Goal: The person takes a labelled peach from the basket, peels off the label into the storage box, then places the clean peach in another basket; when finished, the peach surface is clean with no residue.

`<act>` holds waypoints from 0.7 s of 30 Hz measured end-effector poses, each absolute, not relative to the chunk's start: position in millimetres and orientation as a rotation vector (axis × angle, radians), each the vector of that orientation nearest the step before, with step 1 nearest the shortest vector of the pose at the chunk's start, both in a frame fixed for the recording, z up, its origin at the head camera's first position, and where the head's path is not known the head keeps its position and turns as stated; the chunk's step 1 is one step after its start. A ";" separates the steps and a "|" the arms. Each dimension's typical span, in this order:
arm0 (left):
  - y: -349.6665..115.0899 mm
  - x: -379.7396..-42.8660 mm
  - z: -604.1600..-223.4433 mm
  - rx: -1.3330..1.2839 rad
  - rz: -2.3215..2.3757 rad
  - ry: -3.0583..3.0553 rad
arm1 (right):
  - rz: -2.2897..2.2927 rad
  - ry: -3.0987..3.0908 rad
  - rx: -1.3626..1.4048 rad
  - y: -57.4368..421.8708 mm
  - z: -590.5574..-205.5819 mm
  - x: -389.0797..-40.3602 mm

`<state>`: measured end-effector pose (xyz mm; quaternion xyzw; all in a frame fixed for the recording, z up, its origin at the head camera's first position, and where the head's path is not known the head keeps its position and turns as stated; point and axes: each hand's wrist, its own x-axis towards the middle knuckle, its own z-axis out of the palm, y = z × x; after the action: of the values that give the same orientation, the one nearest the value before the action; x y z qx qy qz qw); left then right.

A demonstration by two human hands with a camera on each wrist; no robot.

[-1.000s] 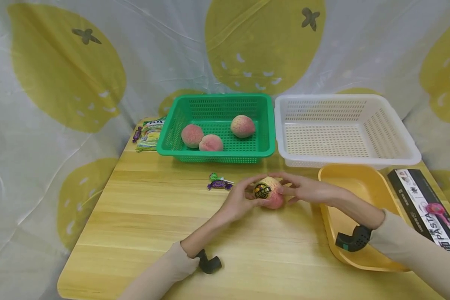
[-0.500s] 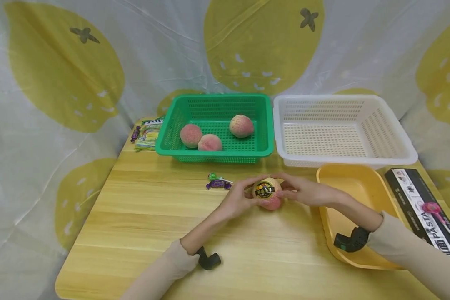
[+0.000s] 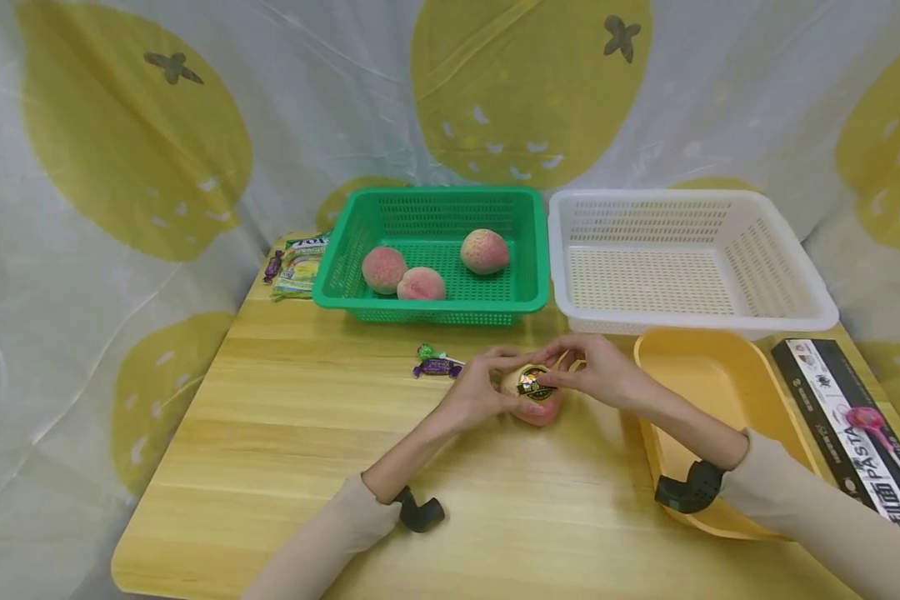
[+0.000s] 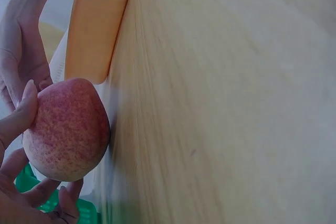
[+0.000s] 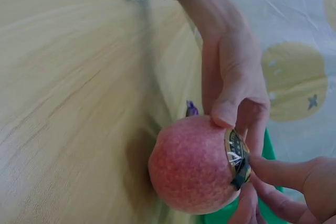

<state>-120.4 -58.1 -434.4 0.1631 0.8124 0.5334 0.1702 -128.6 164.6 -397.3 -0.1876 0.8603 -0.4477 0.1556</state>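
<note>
My left hand (image 3: pixel 474 395) grips a pink and yellow peach (image 3: pixel 542 413) above the middle of the table, thumb on its near side and fingers around its far side. On the peach sits a round black and gold sticker (image 3: pixel 531 382). My right hand (image 3: pixel 598 372) has curled fingers at the sticker's right side. In the right wrist view, its thumb and a fingertip pinch the edge of the sticker (image 5: pixel 234 148). The left wrist view shows the bare pink side of the peach (image 4: pixel 68 129).
Three peaches lie in a green basket (image 3: pixel 450 317) at the back. Beside it stand a white basket (image 3: pixel 690 321) and an orange-yellow tub (image 3: pixel 776 400). A pasta box (image 3: pixel 832 425) is at far right. A lollipop (image 3: pixel 427 352) and purple candy (image 3: pixel 437 367) lie left of the hands.
My right hand has shifted so its thumb comes over the sticker. The peach has tilted and moved slightly left and nearer, still in the left hand's grip.
</note>
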 end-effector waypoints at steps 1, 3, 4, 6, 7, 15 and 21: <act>-57.8 -121.3 -434.2 0.466 1.513 2.302 | -1.291 2.444 -0.521 164.9 -397.7 -129.2; -58.0 -122.7 -433.9 0.486 1.503 2.295 | -1.306 2.406 -0.505 165.5 -398.7 -130.8; -58.2 -123.4 -433.9 0.500 1.497 2.294 | -1.310 2.388 -0.496 166.0 -399.1 -131.7; -58.9 -124.7 -433.8 0.539 1.480 2.298 | -1.319 2.355 -0.484 166.7 -400.0 -133.8; -59.3 -125.4 -433.8 0.556 1.475 2.297 | -1.320 2.340 -0.478 167.0 -400.3 -134.9; -59.6 -130.7 -433.6 0.657 1.413 2.304 | -1.308 2.285 -0.459 167.2 -402.2 -140.7; -58.9 -132.6 -431.0 0.671 1.377 2.300 | -1.261 2.383 -0.534 165.7 -400.8 -139.7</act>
<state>-132.6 -58.9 -431.0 0.2386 0.8174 0.4895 0.1878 -139.7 165.7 -400.8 -0.1907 0.8504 -0.4498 0.1953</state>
